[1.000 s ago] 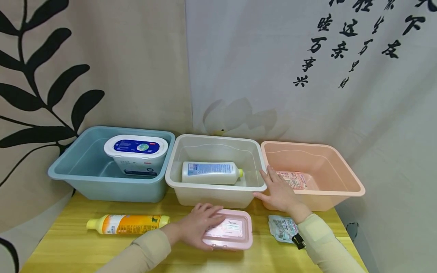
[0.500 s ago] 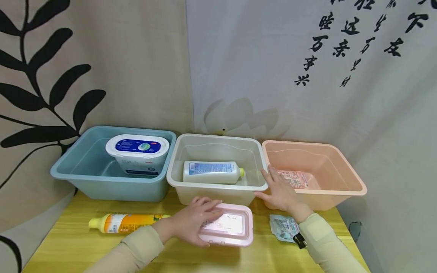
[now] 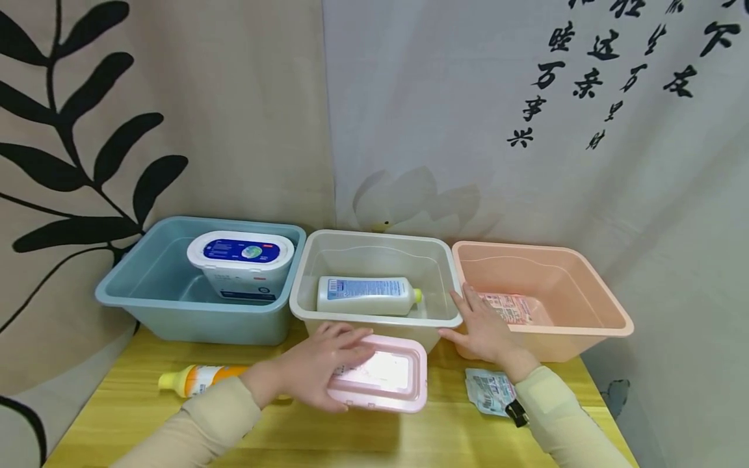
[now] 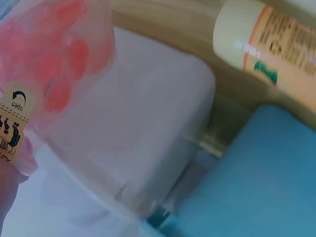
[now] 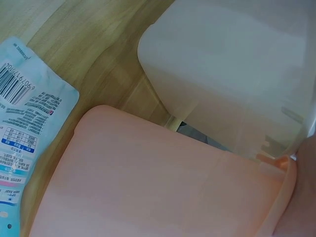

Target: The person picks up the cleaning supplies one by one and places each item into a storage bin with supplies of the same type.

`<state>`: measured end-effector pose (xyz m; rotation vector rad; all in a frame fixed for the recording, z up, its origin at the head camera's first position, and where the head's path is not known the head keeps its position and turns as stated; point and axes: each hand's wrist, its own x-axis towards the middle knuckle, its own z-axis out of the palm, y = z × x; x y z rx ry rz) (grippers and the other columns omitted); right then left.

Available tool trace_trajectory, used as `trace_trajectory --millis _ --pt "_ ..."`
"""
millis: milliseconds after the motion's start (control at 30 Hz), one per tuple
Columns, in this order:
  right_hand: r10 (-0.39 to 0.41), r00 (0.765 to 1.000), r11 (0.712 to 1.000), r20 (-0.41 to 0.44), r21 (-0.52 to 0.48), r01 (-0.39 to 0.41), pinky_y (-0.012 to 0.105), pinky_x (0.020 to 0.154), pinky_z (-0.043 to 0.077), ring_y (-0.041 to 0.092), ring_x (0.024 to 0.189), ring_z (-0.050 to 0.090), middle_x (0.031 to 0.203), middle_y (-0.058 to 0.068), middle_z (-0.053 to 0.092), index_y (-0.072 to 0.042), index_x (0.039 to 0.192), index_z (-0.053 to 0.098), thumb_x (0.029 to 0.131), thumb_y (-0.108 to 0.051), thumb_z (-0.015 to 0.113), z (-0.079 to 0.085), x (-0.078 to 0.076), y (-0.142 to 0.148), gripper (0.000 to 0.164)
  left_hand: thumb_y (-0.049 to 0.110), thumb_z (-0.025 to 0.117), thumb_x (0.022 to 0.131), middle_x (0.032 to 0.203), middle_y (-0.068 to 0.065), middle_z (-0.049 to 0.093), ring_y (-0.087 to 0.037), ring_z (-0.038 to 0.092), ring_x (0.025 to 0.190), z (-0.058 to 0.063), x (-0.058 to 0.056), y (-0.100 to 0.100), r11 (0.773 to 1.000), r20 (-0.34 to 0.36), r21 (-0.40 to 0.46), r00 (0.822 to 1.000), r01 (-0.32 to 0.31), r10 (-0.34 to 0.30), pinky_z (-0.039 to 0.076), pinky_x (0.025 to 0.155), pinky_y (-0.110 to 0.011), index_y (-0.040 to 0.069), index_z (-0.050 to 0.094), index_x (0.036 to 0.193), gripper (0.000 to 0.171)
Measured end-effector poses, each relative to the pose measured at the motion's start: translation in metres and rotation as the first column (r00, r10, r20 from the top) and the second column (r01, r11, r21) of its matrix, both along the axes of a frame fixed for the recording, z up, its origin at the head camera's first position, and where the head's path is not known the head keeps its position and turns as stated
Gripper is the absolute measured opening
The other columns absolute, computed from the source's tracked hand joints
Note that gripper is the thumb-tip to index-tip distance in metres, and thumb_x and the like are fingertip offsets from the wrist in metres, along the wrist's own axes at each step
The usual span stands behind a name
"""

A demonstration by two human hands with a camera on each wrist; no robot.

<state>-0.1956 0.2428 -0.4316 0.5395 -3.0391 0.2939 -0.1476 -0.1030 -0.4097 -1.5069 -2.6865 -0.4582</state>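
My left hand (image 3: pixel 316 364) grips a pink lidded plastic box (image 3: pixel 386 374) by its left side, held above the table before the white bin (image 3: pixel 374 333). Rounded red shapes show through the wall of this box in the left wrist view, beside a sticker (image 4: pixel 19 101) marked "open". With fingers spread, my right hand (image 3: pixel 488 331) rests at the adjoining rims of the white bin and the peach bin (image 3: pixel 562 292). Inside the white bin lies a white bottle (image 3: pixel 365 297) with a yellow cap. A pink printed packet (image 3: pixel 510 309) lies in the peach bin, partly hidden by the right hand.
At the left, a blue bin (image 3: pixel 146 279) holds a white tub (image 3: pixel 241 260) with a blue lid label. A yellow-orange bottle (image 3: pixel 199 379) lies on the wooden table (image 3: pixel 328 442), partly behind my left arm. Near my right wrist lies a light-blue pouch (image 3: pixel 490 391). A curtain hangs behind the bins.
My left hand has raised the pink box from the table and shifted it slightly toward the white bin and left. My right hand stays at the rims.
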Motion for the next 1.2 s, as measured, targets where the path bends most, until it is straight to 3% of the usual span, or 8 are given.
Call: trace_trajectory --millis 400,533,867,1200 --pt "-0.001 1.000 1.000 0.011 -0.007 0.001 0.057 0.110 0.025 0.042 0.140 0.020 0.154 0.026 0.014 -0.005 0.147 0.026 0.085 -0.059 0.053 0.000 0.001 0.000 0.086 0.051 0.076 0.062 0.149 -0.008 0.037 -0.026 0.037 0.127 0.043 -0.002 -0.012 1.000 -0.051 0.010 0.999 0.003 -0.002 0.034 0.101 -0.050 0.019 0.051 0.135 0.084" --pt "-0.003 1.000 1.000 0.000 -0.012 0.003 0.057 0.110 0.026 0.042 0.140 0.020 0.153 0.026 0.015 -0.005 0.147 0.027 0.085 -0.059 0.054 -0.001 0.001 0.000 0.086 0.051 0.077 0.062 0.148 -0.008 0.038 -0.025 0.039 0.124 0.051 -0.002 -0.016 1.000 -0.085 0.023 0.996 -0.003 0.005 0.036 0.098 -0.048 0.019 0.051 0.135 0.084" --pt "0.001 1.000 1.000 -0.013 0.003 -0.001 0.056 0.111 0.026 0.042 0.140 0.022 0.153 0.026 0.016 -0.005 0.147 0.028 0.085 -0.058 0.054 -0.002 0.000 0.000 0.085 0.045 0.078 0.063 0.151 -0.008 0.034 -0.030 0.034 0.128 0.069 -0.004 -0.032 0.997 -0.049 0.023 0.996 -0.075 0.076 0.032 0.102 -0.056 0.021 0.050 0.136 0.082" --pt "0.007 1.000 1.000 -0.017 0.007 -0.007 0.056 0.110 0.026 0.041 0.140 0.021 0.153 0.026 0.017 -0.005 0.147 0.028 0.085 -0.057 0.054 -0.001 0.001 0.000 0.085 0.045 0.079 0.062 0.151 -0.008 0.033 -0.029 0.035 0.128 0.087 -0.011 -0.049 0.991 -0.132 0.049 0.983 -0.122 0.128 0.031 0.102 -0.056 0.020 0.052 0.135 0.082"
